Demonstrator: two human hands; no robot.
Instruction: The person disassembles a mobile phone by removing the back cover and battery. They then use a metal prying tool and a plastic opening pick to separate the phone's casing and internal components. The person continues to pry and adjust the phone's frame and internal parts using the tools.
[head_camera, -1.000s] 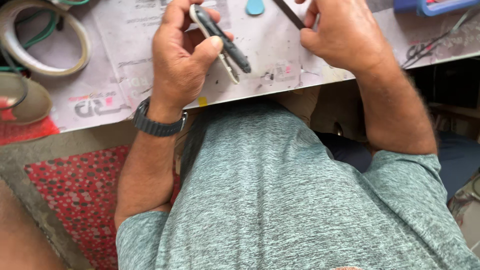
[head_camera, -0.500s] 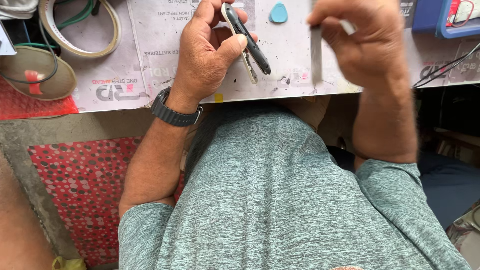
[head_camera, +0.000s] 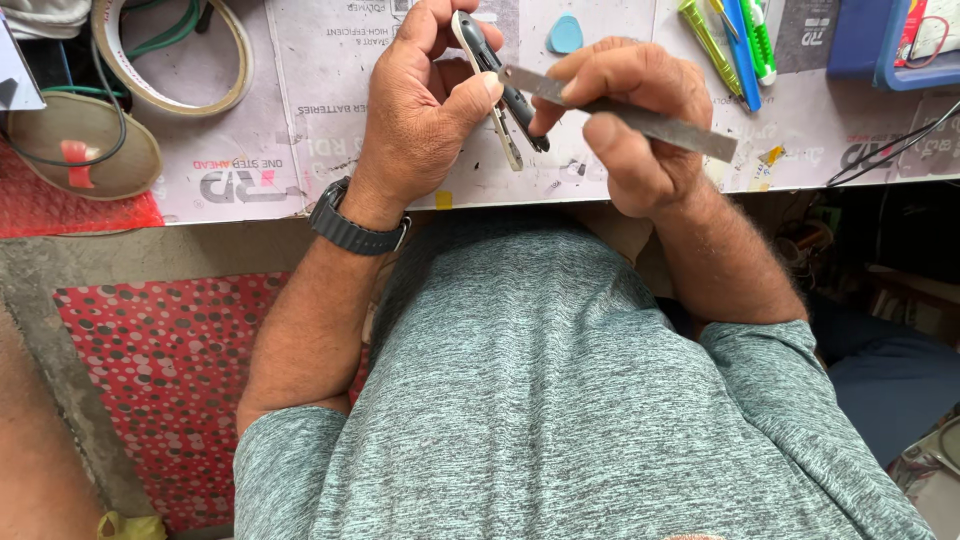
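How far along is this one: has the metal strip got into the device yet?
Done: left hand grips the slim device edge-up; right hand holds the metal strip. In hand: the strip's tip meets the device's edge. Left: no gap or loose part shows; the blue pick lies unused.

I see a bench (head_camera: 250, 150) covered with flattened printed cardboard, its near edge running across the upper frame. Below it lies a grey concrete floor (head_camera: 150, 255) with a red dotted mat (head_camera: 170, 380). Under the bench's right end it is dark; light is even daylight.
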